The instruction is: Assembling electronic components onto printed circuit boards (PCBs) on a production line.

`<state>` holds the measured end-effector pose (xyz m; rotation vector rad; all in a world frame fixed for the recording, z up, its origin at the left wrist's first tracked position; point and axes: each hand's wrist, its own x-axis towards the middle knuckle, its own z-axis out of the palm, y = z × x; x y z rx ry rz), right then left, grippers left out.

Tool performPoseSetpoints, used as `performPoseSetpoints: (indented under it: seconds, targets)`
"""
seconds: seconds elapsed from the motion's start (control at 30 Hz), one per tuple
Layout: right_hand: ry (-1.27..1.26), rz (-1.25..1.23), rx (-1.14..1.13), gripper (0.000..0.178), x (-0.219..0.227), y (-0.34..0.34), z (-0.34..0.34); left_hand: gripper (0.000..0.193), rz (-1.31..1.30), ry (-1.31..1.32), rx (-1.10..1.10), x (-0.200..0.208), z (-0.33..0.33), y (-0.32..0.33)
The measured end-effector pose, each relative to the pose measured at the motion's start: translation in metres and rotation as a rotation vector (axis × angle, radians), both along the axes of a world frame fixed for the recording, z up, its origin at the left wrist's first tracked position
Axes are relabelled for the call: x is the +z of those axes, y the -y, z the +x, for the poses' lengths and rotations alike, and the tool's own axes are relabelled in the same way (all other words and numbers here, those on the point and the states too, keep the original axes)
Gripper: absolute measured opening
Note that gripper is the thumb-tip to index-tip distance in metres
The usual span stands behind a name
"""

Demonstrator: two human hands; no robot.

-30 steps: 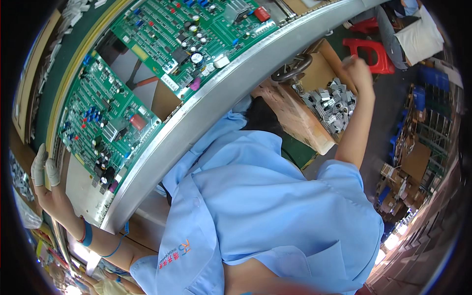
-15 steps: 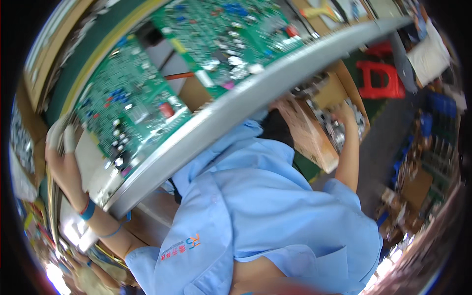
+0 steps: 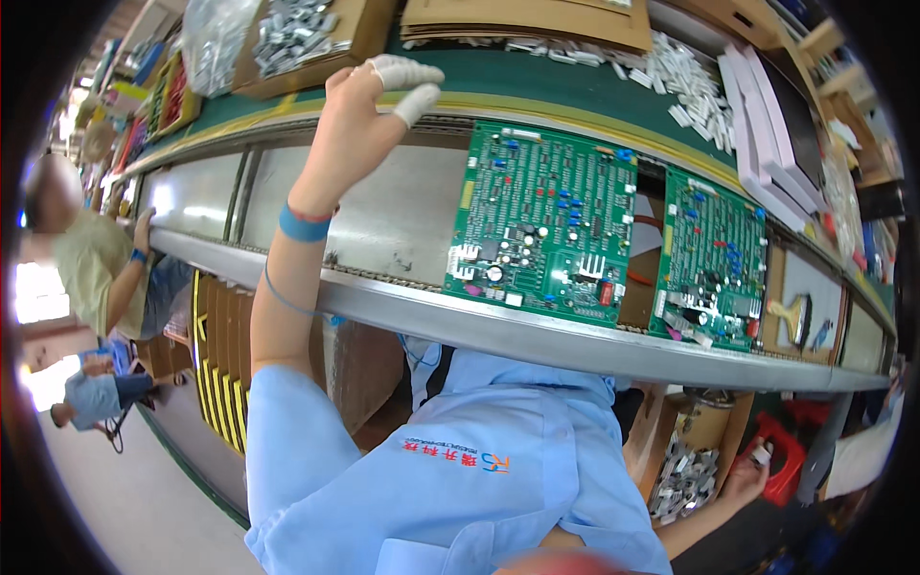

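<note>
My left hand (image 3: 359, 125) hovers over the bare metal stretch of the line, left of the nearer green circuit board (image 3: 541, 225). Pale finger covers sit on its fingertips and thumb; these are apart, with nothing between them. A blue band circles that wrist. Further right, a second green circuit board (image 3: 711, 259) lies on the rails. At the lower right, my right hand (image 3: 746, 479) is beside a cardboard box of silvery metal parts (image 3: 685, 479). Its fingers pinch a small silvery piece (image 3: 762, 453), whose exact shape is too small to read.
A grey metal rail (image 3: 537, 340) runs along my side of the line. Beyond are loose metal parts (image 3: 685, 86), an open parts box (image 3: 297, 43) and white foam strips (image 3: 767, 134). A brush (image 3: 793, 321) lies right of the boards. A red stool (image 3: 781, 460) stands lower right; another person (image 3: 105, 254) is at left.
My right hand has come out of the parts box, a small piece in its fingers. My left hand has moved away from the board's edge. The whole view has turned.
</note>
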<state>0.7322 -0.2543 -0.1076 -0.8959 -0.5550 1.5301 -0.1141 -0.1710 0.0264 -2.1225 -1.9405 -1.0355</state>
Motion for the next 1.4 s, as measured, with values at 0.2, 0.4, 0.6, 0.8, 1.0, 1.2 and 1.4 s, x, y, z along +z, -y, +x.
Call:
performPoseSetpoints:
  seconds: [0.2, 0.4, 0.6, 0.8, 1.0, 1.2, 1.4]
  targets:
    - [0.063, 0.319, 0.398, 0.054, 0.129, -0.121, -0.143, 0.023, 0.092, -0.020, 0.339, 0.014, -0.068, -0.021]
    - [0.929, 0.320, 0.394, 0.043, 0.160, -0.225, -0.352, 0.028, -0.084, -0.096, 0.672, 0.003, -0.169, -0.062]
    - [1.230, 0.858, 0.578, 0.033, 0.141, -0.279, -0.508, 0.038, -0.288, -0.208, 0.760, -0.027, -0.218, -0.078]
    - [1.679, 1.378, 0.665, 0.032, 0.108, -0.290, -0.558, 0.038, -0.302, -0.162, 0.799, -0.030, -0.207, -0.081]
    - [1.219, 1.029, 0.636, 0.033, 0.127, -0.299, -0.562, 0.044, -0.243, -0.149, 0.780, -0.034, -0.217, -0.078]
    - [0.201, 0.187, 0.952, 0.028, 0.142, -0.303, -0.541, 0.038, -0.290, -0.136, 0.805, -0.030, -0.211, -0.080]
    - [0.228, 0.172, 1.005, 0.033, 0.145, -0.280, -0.531, 0.041, -0.327, -0.135, 0.803, -0.036, -0.232, -0.074]
